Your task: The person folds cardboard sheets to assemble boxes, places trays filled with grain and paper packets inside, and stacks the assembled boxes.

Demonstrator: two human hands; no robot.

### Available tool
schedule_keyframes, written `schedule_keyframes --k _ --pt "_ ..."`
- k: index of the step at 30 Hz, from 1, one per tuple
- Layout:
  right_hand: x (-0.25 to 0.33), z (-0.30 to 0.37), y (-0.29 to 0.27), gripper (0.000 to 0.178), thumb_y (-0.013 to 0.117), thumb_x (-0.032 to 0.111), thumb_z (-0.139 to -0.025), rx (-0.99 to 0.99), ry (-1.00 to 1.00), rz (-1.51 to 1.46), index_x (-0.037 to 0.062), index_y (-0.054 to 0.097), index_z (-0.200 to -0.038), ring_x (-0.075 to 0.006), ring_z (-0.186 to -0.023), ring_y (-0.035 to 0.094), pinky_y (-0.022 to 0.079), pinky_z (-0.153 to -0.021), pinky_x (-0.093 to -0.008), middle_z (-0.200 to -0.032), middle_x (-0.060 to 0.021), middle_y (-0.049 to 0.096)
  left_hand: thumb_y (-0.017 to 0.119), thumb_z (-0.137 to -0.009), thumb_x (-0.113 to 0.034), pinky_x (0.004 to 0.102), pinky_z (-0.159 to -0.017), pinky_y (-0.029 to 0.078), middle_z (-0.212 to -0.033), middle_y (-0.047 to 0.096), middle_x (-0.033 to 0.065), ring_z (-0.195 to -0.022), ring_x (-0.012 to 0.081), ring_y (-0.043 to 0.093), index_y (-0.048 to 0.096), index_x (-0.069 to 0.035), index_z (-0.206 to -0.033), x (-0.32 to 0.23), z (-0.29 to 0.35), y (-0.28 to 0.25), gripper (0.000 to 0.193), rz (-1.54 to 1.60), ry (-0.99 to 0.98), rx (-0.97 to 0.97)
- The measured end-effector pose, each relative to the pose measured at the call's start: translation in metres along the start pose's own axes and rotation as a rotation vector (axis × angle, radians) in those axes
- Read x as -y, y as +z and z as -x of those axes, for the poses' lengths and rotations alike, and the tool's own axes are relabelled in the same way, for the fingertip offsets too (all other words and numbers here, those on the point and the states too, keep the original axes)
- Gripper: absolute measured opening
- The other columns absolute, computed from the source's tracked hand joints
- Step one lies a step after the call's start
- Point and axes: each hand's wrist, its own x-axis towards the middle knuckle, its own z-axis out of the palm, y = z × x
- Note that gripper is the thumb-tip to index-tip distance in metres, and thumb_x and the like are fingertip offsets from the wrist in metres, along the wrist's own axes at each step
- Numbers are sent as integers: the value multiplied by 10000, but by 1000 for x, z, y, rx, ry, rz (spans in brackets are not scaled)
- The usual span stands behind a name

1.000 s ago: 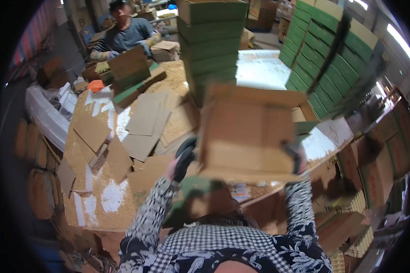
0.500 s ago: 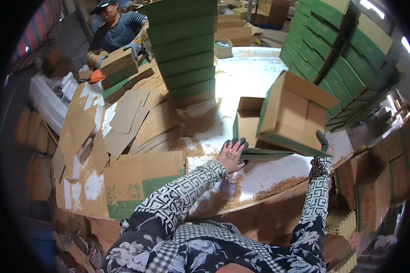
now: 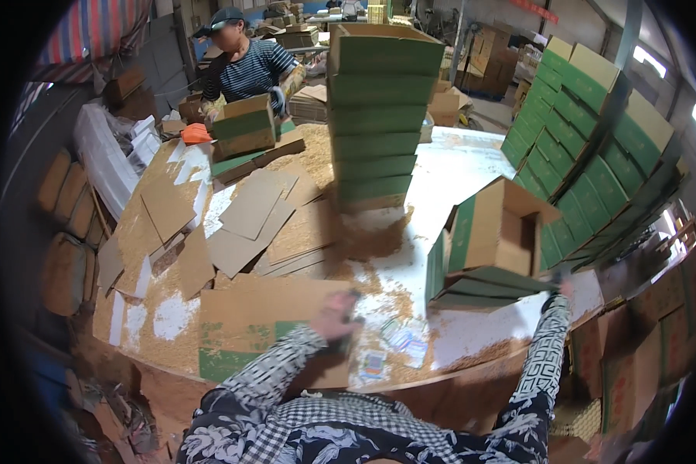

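Note:
My left hand (image 3: 334, 313), in a dark-tipped glove and blurred, is over the right part of a flat green-and-brown carton (image 3: 243, 317). Its thumb and fingers look apart. To the right, an open cardboard box (image 3: 479, 232) with green sides sits tilted in or against another green box (image 3: 436, 267), its opening facing right. My right hand (image 3: 561, 288) is by the corner of the front flap (image 3: 510, 280). Those fingers are dark and smeared, so their grip cannot be made out.
A tall stack of green boxes (image 3: 379, 116) stands mid-table. Loose cardboard sheets (image 3: 255, 220) and sawdust-like crumbs lie at left. Small printed packets (image 3: 402, 340) lie near the front edge. More green boxes (image 3: 568, 131) rise at right. Across the table, a co-worker (image 3: 251, 69) handles a box (image 3: 243, 127).
My left hand has left the boxes and moved left over the flat carton. The tilted box has settled lower and turned. My view has shifted, showing more of the room.

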Motion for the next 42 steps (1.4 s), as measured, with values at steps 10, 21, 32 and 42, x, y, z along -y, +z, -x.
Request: schedule_keyframes --k 10,21,32,42 --pt "134 401 279 792 602 465 -732 158 -801 370 -66 328 -1253 -417 -1148 354 258 -986 -475 -1234 -291 378 481 -785 -540 406 -971 302 -1296 345 241 -1174 371 365 234 7 -1325 201 204 -131 807 -175 -1223 -400" --pt "94 424 321 431 543 306 -833 335 -248 -412 -47 477 -1071 -206 -874 539 433 -763 -308 -965 -123 567 552 -840 -158 297 -828 432 -1136 514 117 -986 188 519 413 -28 -1208 210 209 -185 414 706 -510 -965" --pt "252 548 230 389 605 157 -695 337 -727 -730 -12 481 -1022 -159 -878 504 410 -786 -273 -947 -90 522 630 -743 23 216 -630 479 -820 608 62 -692 117 573 578 20 -968 167 158 -296 231 909 -328 -1053" --pt "217 506 214 129 569 91 -759 409 -317 -840 23 494 -840 -115 -642 500 423 -557 -259 -697 -45 503 611 -707 -95 234 -715 419 -775 553 44 -769 135 523 577 -11 -854 93 194 -264 173 792 -390 -1024"
